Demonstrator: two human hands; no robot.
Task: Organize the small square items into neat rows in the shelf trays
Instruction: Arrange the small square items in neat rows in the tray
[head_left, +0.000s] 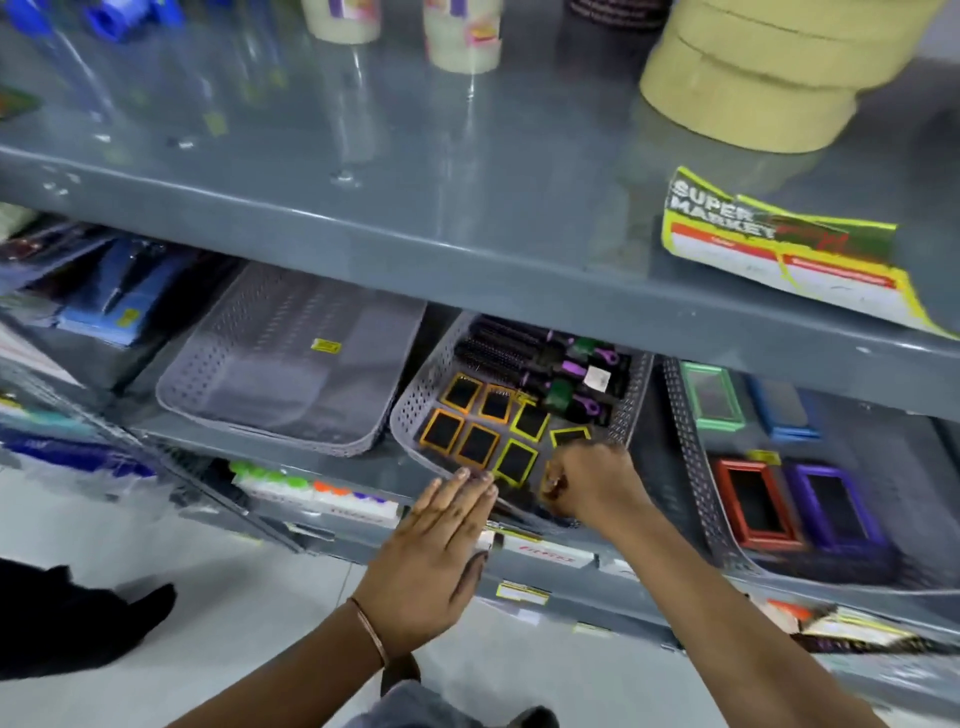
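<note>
A shop; grey metal shelves stocked with goods; "SUPER MARKET" price card at upper right.

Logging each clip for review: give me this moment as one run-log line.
left hand flat, open, at middle tray front rim | right hand closed on something in tray, item unclear | framed squares in rows | empty tray left

Both hands at tray of framed squares

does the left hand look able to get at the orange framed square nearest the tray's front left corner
Probably yes. The left hand lies flat and open, fingertips at the tray front rim, and the orange framed square sits uncovered just beyond. The right hand works further right, out of the way.
</note>
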